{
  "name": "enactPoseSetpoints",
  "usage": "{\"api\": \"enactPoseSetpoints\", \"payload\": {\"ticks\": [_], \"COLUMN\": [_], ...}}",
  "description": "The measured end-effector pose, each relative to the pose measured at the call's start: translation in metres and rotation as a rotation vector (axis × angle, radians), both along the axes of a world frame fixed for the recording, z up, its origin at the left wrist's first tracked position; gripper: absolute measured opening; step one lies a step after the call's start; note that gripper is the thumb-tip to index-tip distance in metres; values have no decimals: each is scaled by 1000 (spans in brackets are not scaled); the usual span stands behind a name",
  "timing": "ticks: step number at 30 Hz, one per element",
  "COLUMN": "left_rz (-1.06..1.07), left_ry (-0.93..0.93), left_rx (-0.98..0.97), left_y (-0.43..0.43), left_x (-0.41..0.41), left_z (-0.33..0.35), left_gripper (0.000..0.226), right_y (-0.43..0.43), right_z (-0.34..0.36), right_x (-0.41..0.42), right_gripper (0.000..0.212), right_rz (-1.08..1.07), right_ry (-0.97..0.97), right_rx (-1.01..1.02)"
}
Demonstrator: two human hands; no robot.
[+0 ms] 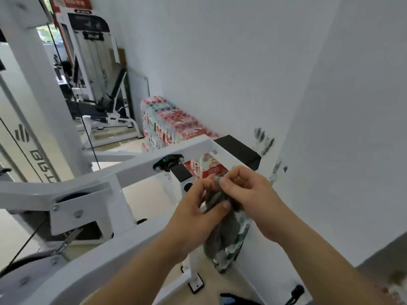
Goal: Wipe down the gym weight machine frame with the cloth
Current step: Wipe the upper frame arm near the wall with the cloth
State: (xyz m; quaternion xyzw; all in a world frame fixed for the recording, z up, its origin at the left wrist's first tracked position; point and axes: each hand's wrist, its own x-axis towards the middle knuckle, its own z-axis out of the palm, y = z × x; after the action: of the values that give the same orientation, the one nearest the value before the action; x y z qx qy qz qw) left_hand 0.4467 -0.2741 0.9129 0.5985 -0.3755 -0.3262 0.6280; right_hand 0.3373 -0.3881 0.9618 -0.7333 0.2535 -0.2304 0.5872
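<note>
- The cloth (222, 230), grey with a green and white patterned part, hangs bunched between both hands, in the air just in front of the white weight machine frame (141, 166) and not touching it as far as can be seen.
- The left hand (198, 208) grips the upper part of the cloth, thumb pressed across the front of the fabric and fingers curled behind it.
- The right hand (253, 194) pinches the top edge of the cloth with narrow, bent fingertips, right next to the left hand's fingers.
- A white frame bar runs slanting from the left toward the hands; a black bolted bracket (169, 162) sits on it.
- A black pad (239, 148) lies at the bar's far end, near the wall.
- Shrink-wrapped packs of red-capped water bottles (174, 123) are stacked on the floor against the white wall (242, 62), behind the frame.
- Dark smudges (264, 139) mark the wall beside the pad.
- Another weight machine (94, 73) stands further back on the left.
</note>
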Motion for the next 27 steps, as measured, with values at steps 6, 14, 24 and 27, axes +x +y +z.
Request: {"api": "enactPoseSetpoints", "payload": {"ticks": [6, 14, 24, 27], "left_rz": [39, 317, 442, 336], "left_ry": [-101, -259, -518, -125], "left_rx": [-20, 210, 452, 404], "left_y": [-73, -169, -296, -313], "left_x": [59, 129, 179, 151], "left_z": [-10, -17, -75, -92], "left_gripper": [70, 46, 46, 51], "right_y": [-65, -188, -331, -340], "right_z": [7, -21, -100, -118], "right_x": [71, 116, 180, 182], "right_gripper": [10, 13, 28, 40], "right_rz": [-85, -254, 47, 46], "right_ry": [-57, 109, 370, 367], "right_rx": [-63, -385, -666, -638]}}
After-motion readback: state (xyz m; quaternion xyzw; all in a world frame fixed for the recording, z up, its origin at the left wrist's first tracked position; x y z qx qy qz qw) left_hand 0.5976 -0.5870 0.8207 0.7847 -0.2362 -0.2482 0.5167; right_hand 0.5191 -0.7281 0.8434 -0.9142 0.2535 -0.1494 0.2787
